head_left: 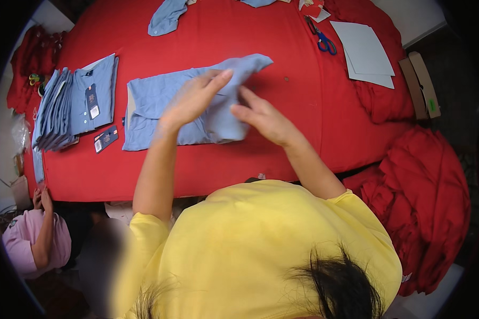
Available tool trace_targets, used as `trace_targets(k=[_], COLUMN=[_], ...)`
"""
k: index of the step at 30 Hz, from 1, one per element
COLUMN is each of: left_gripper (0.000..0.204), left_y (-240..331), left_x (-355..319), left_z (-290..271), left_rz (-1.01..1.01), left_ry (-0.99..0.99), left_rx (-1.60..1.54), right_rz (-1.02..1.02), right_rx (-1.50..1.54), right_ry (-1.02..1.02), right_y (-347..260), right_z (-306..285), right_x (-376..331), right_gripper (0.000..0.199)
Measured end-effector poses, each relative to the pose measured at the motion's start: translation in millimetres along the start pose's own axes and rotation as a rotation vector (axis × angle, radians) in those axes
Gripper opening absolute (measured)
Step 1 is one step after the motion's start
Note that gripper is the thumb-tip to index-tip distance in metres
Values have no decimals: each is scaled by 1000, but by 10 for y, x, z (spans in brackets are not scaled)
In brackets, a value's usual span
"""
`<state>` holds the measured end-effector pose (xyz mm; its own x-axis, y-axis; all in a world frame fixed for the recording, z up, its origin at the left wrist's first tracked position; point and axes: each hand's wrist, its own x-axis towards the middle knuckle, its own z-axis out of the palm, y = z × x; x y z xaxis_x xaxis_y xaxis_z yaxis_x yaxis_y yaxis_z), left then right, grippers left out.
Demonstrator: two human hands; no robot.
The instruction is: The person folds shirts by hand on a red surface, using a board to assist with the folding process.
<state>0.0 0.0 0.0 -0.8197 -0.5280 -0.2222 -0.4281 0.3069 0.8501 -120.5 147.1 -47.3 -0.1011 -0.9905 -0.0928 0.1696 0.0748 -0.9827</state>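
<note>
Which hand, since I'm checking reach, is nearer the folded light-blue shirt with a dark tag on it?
Left. The left hand is to the tagged shirt's right, over another light-blue shirt; the right hand is farther right, by that second shirt's right end.

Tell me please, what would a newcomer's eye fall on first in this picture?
Most striking, perhaps, is the yellow shirt in the lower middle, against the bright red cloth above it. Near the centre, the left hand and right hand are at a light-blue garment. Folded blue garments lie at the left, and blue-handled scissors lie beside pale sheets at the upper right.
</note>
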Motion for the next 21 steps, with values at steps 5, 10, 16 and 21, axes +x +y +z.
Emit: trace_targets(k=[5,10,16,21], left_gripper=[47,44,53,59], left_y=[-353,-1156,-2094,-2623], left_x=[-114,-617,-468,-330], left_z=[-622,-1491,-1577,-1488], left_rz=[-51,-199,-456,-324], left_ry=[22,192,411,606], left_rx=[-65,-567,109,510], right_rz=[-1,-11,-74,-55], right_rx=[-176,-256,-484,-494], right_ry=[-58,41,94,133], right_y=[-56,103,471,703], right_z=[345,209,307,550], right_x=[132,126,659,1074], right_gripper=[65,39,29,21])
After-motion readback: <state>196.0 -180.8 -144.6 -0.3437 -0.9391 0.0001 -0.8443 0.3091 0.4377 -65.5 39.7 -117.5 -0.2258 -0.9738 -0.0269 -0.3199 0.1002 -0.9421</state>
